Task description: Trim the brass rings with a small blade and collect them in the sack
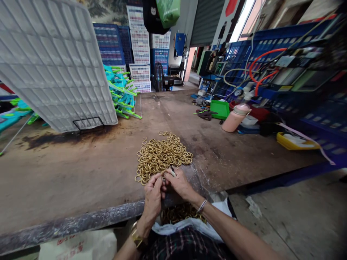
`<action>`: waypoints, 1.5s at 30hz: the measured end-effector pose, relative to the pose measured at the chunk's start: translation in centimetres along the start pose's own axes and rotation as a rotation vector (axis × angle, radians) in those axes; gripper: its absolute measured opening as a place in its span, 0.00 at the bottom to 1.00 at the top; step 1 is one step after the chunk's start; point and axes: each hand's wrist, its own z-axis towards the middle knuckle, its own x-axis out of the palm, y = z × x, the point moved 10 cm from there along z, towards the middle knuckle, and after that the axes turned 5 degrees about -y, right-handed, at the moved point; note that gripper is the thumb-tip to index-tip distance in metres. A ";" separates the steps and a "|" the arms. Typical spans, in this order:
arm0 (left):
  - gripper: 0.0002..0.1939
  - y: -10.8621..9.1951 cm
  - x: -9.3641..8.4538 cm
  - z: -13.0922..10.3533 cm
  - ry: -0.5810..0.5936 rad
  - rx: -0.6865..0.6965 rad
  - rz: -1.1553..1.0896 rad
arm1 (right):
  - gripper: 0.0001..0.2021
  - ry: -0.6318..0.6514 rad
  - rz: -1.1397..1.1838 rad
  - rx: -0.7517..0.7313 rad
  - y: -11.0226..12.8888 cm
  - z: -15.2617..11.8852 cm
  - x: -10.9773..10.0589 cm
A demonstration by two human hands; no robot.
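A heap of brass-coloured rings [162,153] lies on the brown table. Just in front of it, at the near edge, my left hand [154,191] and my right hand [177,182] meet with fingertips pinched round one ring [163,173]. A small tool with a dark tip and a pale body [172,172] shows between the thumb and fingers of my right hand; its exact kind is unclear. Below my hands, a white bag [221,207] on my lap holds more rings [180,213].
Grey moulded trays [62,65] stand at the left, with green and turquoise hangers [123,92] behind. To the right are a pink bottle [235,118], a green box [219,109], a yellow tray [296,141] and hoses. The table's front edge [81,222] runs below my hands.
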 end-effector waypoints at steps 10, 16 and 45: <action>0.10 -3.1 -0.4 -0.8 0.005 0.290 0.325 | 0.10 -0.005 -0.128 -0.059 1.4 -0.4 -0.8; 0.15 -0.3 0.1 -0.9 0.087 -0.010 0.239 | 0.08 -0.030 -0.166 -0.039 0.7 -0.1 -0.8; 0.15 0.0 0.7 -1.4 0.184 -0.061 0.104 | 0.09 0.152 -0.859 -0.286 2.3 -2.5 0.8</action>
